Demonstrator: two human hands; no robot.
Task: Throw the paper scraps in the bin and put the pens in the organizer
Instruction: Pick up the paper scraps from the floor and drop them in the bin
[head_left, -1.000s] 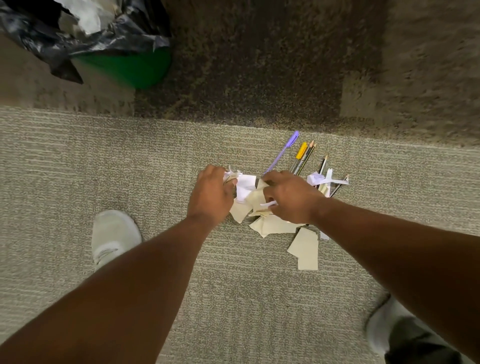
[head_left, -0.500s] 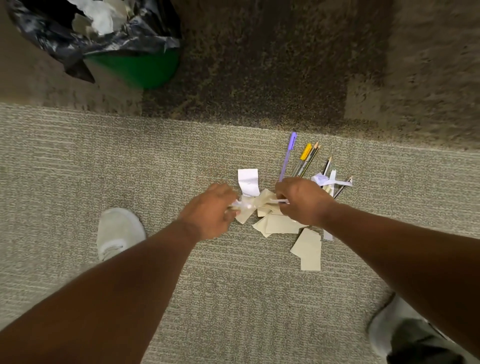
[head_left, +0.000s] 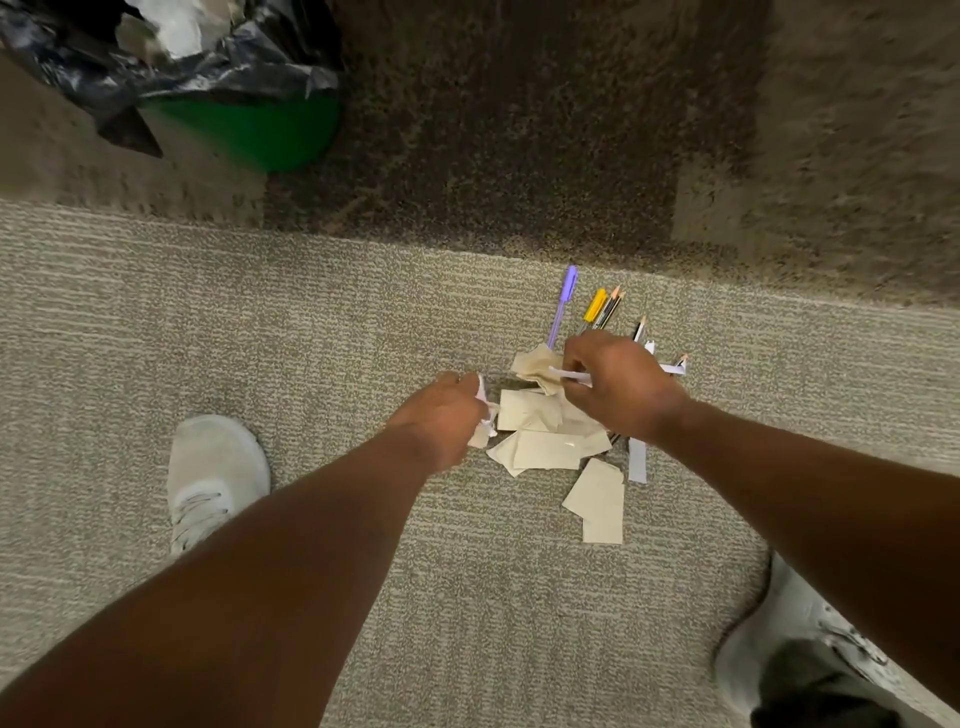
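Note:
A heap of beige and white paper scraps (head_left: 545, 447) lies on the carpet in front of me. My left hand (head_left: 441, 415) is closed around white scraps at the heap's left edge. My right hand (head_left: 618, 384) pinches a white paper strip (head_left: 569, 375) above the heap's far side. Beyond it lie a purple pen (head_left: 563, 304), a yellow-capped pen (head_left: 594, 307) and several pencils (head_left: 613, 306), partly hidden by my right hand. The green bin (head_left: 260, 130) with a black liner stands at the far left. No organizer is in view.
My two pale shoes stand on the carpet, one at the left (head_left: 213, 473) and one at the lower right (head_left: 795, 639). A darker carpet strip (head_left: 493, 130) runs across the far side, between the heap and the bin.
Both hands kept picking at the heap: the left drew back to its left edge with white scraps, and the right shifted toward the far side, now pinching a white strip.

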